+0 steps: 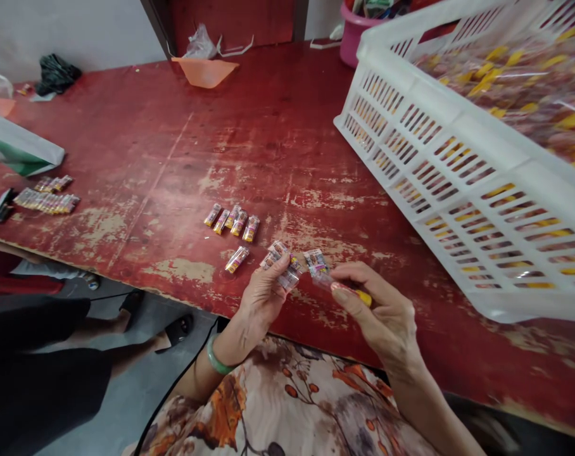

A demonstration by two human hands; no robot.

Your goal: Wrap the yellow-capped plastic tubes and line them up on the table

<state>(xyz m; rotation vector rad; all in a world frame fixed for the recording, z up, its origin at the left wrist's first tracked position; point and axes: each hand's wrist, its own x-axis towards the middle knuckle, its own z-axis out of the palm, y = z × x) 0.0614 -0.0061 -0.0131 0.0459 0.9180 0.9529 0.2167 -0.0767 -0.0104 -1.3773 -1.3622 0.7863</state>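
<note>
My left hand (263,294) pinches a small bunch of clear-wrapped packets (282,261) over the front edge of the worn red table (183,145). My right hand (377,307) is closed on one packet (316,263) with a yellow end, held close beside the bunch. Several more little packets (232,220) lie in a row on the table just left of my hands, and a single one (237,259) lies nearer the edge.
A big white slotted crate (458,158) full of packets fills the right side. At the far left lie another row of packets (47,201), a white-green bag (16,149) and a person's legs below the table. An orange funnel (204,69) and pink bucket (351,35) stand at the back.
</note>
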